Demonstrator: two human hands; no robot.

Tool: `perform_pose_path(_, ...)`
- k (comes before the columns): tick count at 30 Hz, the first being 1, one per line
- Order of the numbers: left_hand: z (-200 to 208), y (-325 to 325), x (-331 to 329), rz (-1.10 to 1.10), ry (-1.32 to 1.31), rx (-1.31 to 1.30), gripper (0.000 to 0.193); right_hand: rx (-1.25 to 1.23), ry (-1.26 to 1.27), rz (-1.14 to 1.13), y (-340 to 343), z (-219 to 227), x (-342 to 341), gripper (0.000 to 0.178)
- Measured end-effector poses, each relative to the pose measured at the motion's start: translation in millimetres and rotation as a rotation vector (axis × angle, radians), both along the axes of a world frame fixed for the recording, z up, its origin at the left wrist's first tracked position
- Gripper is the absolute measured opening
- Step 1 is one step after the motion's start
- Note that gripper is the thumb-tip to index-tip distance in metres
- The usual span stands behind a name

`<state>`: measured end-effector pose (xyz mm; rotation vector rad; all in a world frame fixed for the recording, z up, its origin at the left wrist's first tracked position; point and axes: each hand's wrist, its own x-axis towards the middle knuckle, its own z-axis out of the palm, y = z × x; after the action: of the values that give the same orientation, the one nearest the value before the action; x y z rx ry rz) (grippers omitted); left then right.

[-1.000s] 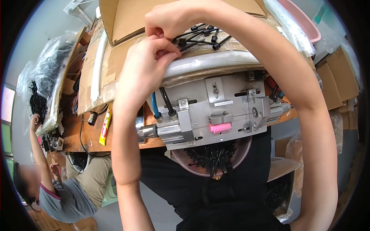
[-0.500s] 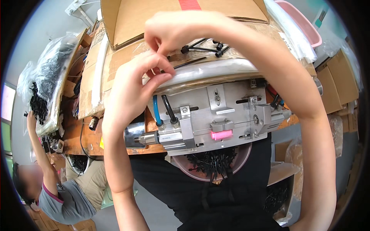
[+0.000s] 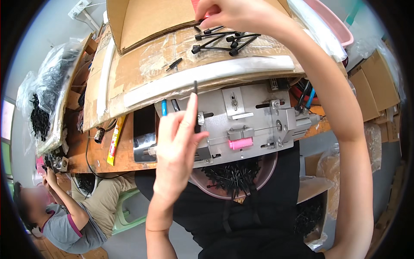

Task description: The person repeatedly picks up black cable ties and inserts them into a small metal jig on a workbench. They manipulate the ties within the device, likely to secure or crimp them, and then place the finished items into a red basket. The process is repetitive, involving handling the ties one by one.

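My left hand (image 3: 174, 144) is raised over the left part of a grey metal fixture (image 3: 220, 101). A thin black rod (image 3: 195, 86) sticks up past its index fingertip, gripped between finger and thumb. At the back, near the open carton, my right hand (image 3: 222, 15) has its fingers pinched together; a dark bit shows at the tips, too small to name. Beside it, several black rods with knobbed ends (image 3: 213, 45) lie on the cardboard. Small black pieces (image 3: 174, 64) lie farther left. A pink block (image 3: 240, 143) sits on the fixture by a thin metal rod.
An open carton (image 3: 151, 21) stands at the back. White padding strip (image 3: 211, 77) edges the cardboard. A pink bowl (image 3: 272, 172) of black parts is below the fixture. A yellow tube (image 3: 115, 140) and dark glossy panel (image 3: 144, 134) lie left. A co-worker (image 3: 73, 220) sits far left.
My hands, close together before, have parted. The left came down toward me over the fixture with the black rod; the right moved back and right to the knobbed rods. The head view shifted slightly.
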<state>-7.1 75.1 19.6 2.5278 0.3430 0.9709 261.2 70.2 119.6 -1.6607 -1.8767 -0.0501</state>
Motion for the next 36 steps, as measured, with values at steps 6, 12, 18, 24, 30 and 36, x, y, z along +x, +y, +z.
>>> perform_pose_path(6,-2,-43,2,-0.101,-0.094,0.063,0.069,-0.076,0.6,0.006,-92,-12,-52,0.016)
perform_pose_path(12,-8,-58,-4,-0.078,-0.125,0.264,0.052,-0.208,1.394,0.136,-140,-46,-81,0.011)
perform_pose_path(18,-1,-67,-5,-0.09,-0.058,0.29,0.057,-0.269,1.451,0.081,-155,-40,-80,0.009)
perform_pose_path(24,3,-70,-12,-0.173,-0.015,0.175,0.063,-0.335,1.441,0.137,-159,-36,-74,0.009)
perform_pose_path(30,7,-66,-23,-0.483,0.039,-0.361,0.059,-0.575,1.123,0.33,-161,-29,-56,0.006)
perform_pose_path(36,-2,-78,-32,-0.553,0.033,-0.676,0.06,-0.627,0.998,0.423,-157,-38,-60,0.013)
